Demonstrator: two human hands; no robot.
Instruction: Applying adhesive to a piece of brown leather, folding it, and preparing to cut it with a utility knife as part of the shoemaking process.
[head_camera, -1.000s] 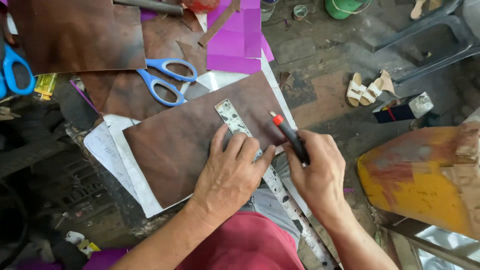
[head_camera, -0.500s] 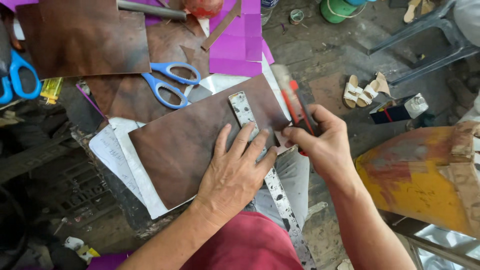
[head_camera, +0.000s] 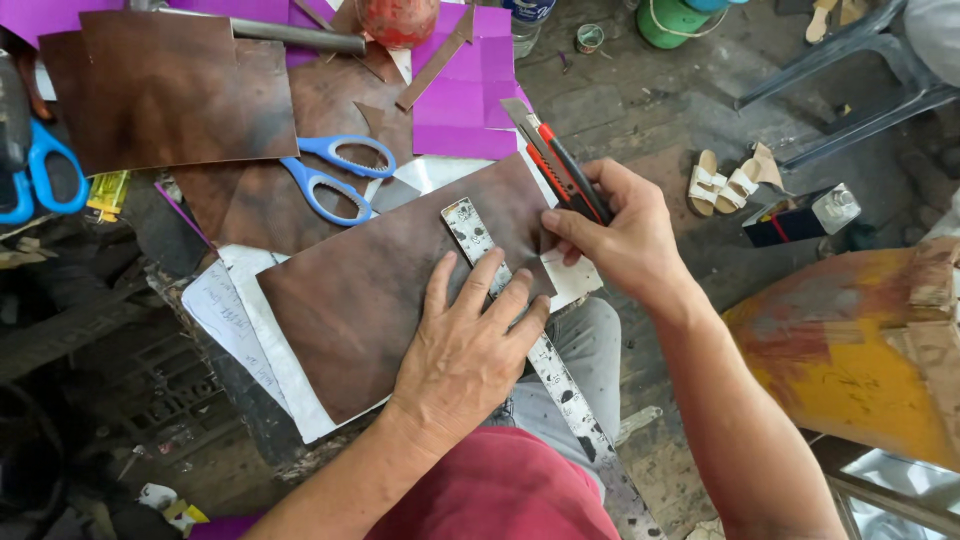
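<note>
At the far left edge, a pair of blue-handled scissors (head_camera: 40, 180) lies half out of frame, and a large brown leather sheet (head_camera: 170, 95) sits at about ten o'clock from the work. Just right of it, a second pair of blue scissors (head_camera: 335, 175) rests on darker leather scraps, its handles close to the top corner of the working piece. A metal rod (head_camera: 290, 38) and purple paper (head_camera: 470, 100) lie at twelve o'clock.

In the middle, a brown leather piece (head_camera: 370, 300) lies on white paper (head_camera: 250, 350) on the cluttered table (head_camera: 200, 260). A worn steel ruler (head_camera: 480, 250) runs across it from eleven o'clock down to five o'clock, past the person's knee. The left hand (head_camera: 470, 350) lies flat with fingers spread, pressing on ruler and leather and hiding the ruler's middle stretch.

At two o'clock from it, the right hand (head_camera: 620, 235) is closed around a red-and-black utility knife (head_camera: 555, 160), blade end lifted and pointing to eleven o'clock, above the leather's top right corner.

Further right, on the floor, lie pale sandals (head_camera: 725, 180), a small dark box (head_camera: 790, 220) and a yellow rusty drum (head_camera: 850, 360).
</note>
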